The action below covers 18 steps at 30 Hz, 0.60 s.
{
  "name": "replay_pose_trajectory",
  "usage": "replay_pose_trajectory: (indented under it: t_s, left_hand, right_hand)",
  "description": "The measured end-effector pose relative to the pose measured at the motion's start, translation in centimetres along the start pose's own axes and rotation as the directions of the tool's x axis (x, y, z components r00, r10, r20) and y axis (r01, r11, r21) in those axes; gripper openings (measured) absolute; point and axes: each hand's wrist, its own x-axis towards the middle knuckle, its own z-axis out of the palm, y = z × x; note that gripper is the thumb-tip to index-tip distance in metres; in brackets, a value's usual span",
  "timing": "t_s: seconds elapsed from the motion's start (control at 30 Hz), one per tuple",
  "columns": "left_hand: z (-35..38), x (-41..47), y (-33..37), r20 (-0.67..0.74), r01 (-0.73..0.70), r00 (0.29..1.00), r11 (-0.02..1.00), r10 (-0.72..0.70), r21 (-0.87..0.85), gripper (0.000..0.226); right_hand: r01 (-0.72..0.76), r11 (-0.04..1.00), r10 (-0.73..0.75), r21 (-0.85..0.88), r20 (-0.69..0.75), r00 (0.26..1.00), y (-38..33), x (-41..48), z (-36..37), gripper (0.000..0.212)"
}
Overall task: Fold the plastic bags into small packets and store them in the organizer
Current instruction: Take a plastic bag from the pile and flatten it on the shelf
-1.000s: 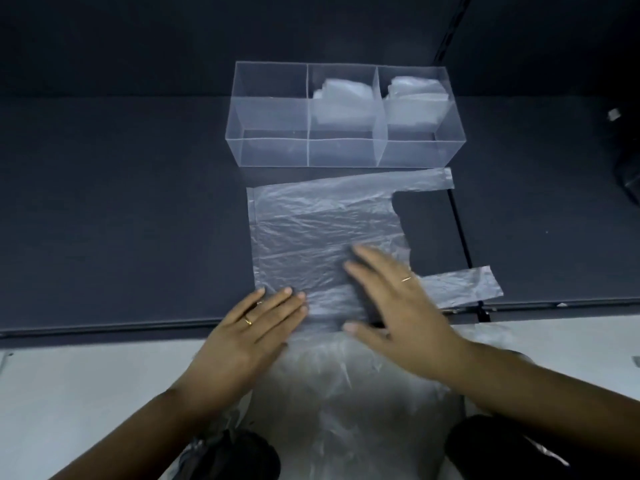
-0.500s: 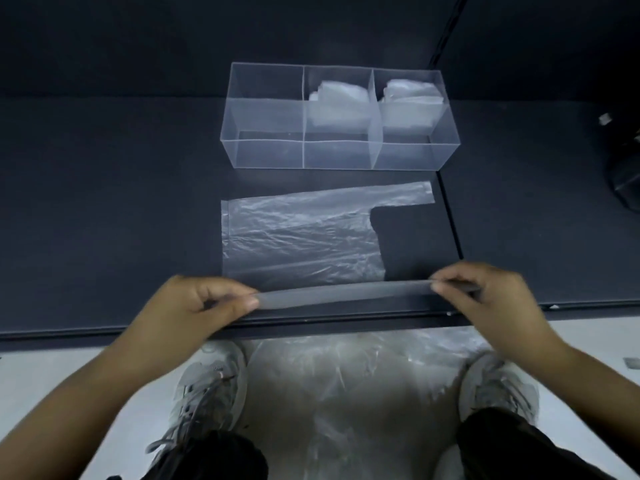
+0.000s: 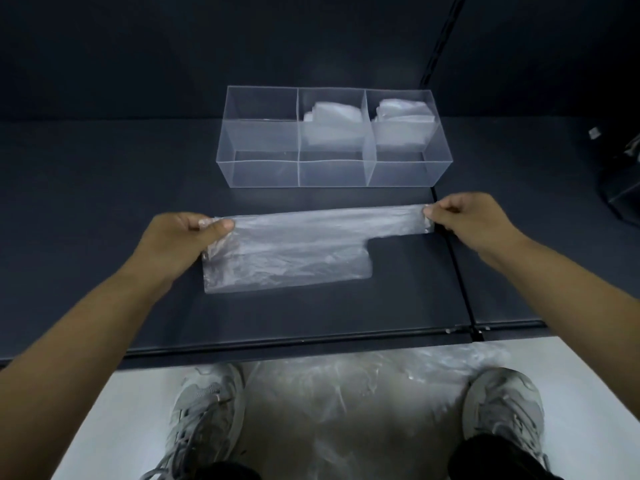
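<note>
A clear plastic bag (image 3: 294,254) lies on the dark table, doubled lengthwise, its two handles stacked at the right. My left hand (image 3: 180,237) pinches its far-left corner. My right hand (image 3: 467,220) pinches the handle ends at the far right. Just behind the bag stands a clear organizer (image 3: 263,171) with three compartments. A folded packet (image 3: 329,128) sits in the middle compartment and another folded packet (image 3: 403,123) in the right one. The left compartment holds nothing.
More loose plastic bags (image 3: 374,403) lie on the pale floor between my two grey shoes, below the table's front edge (image 3: 311,344). A seam (image 3: 457,271) splits the tabletop at the right. A dark object (image 3: 623,188) sits at the far right.
Both hands carried the near edge of the bag away from me and laid it on the far edge, halving the bag. One second ago they lay flat on the spread bag.
</note>
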Motion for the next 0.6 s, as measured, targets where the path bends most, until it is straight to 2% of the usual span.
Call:
replay_pose_trajectory:
  t_s: [0.07,0.13,0.17,0.2,0.27,0.3,0.33,0.4,0.47,0.53,0.6]
  left_hand:
    - [0.8,0.9,-0.4,-0.038,-0.014,0.999,0.989,0.020,0.150,0.032]
    - [1.3,0.7,-0.4,-0.136,-0.074,0.983,0.941,0.125,0.331,0.026]
    - [1.6,0.2,-0.3,-0.203,-0.153,0.945,0.894,0.257,0.421,0.021]
    - [2.0,-0.5,-0.2,-0.230,-0.262,0.876,0.819,0.424,0.511,0.019]
    - [3.2,-2.2,-0.1,-0.131,-0.479,0.720,0.624,0.682,0.617,0.018]
    - [3.8,-3.0,-0.3,-0.037,-0.549,0.679,0.541,0.733,0.637,0.024]
    - [4.5,-3.5,-0.6,0.056,-0.588,0.675,0.490,0.736,0.643,0.032]
    - [5.2,-3.8,-1.5,0.192,-0.568,0.765,0.502,0.615,0.652,0.042]
    - [5.1,-3.5,-2.6,0.235,-0.478,0.856,0.533,0.460,0.698,0.058]
    - [5.0,-3.1,-3.7,0.243,-0.430,0.885,0.498,0.396,0.753,0.071]
    - [5.1,-3.0,-4.0,0.246,-0.417,0.889,0.460,0.387,0.783,0.078]
  right_hand:
    - [-0.004,0.996,0.003,-0.085,-0.019,1.000,0.1,0.7,0.7,0.015]
    - [-0.006,0.990,0.002,-0.141,-0.031,1.000,0.1,1.0,1.0,0.017]
    - [-0.005,0.988,-0.001,-0.156,-0.039,0.999,0.1,1.1,1.1,0.017]
    - [-0.006,0.986,-0.002,-0.167,-0.046,0.999,0.1,1.2,1.2,0.017]
    - [-0.010,0.983,-0.001,-0.182,-0.058,0.998,0.2,1.4,1.2,0.017]
    - [-0.006,0.982,-0.005,-0.189,-0.060,0.998,0.2,1.4,1.2,0.017]
    - [0.001,0.980,-0.013,-0.200,-0.058,0.998,0.3,1.5,1.2,0.018]
    - [0.001,0.973,-0.013,-0.231,-0.051,0.999,0.3,1.7,1.2,0.018]
    - [-0.018,0.964,0.007,-0.264,-0.041,0.999,0.0,1.6,1.2,0.018]
    - [-0.036,0.936,0.008,-0.350,-0.083,0.997,-1.1,1.1,1.3,0.013]
    - [0.024,0.869,-0.145,-0.494,-0.209,0.967,-2.9,-0.2,2.5,0.019]
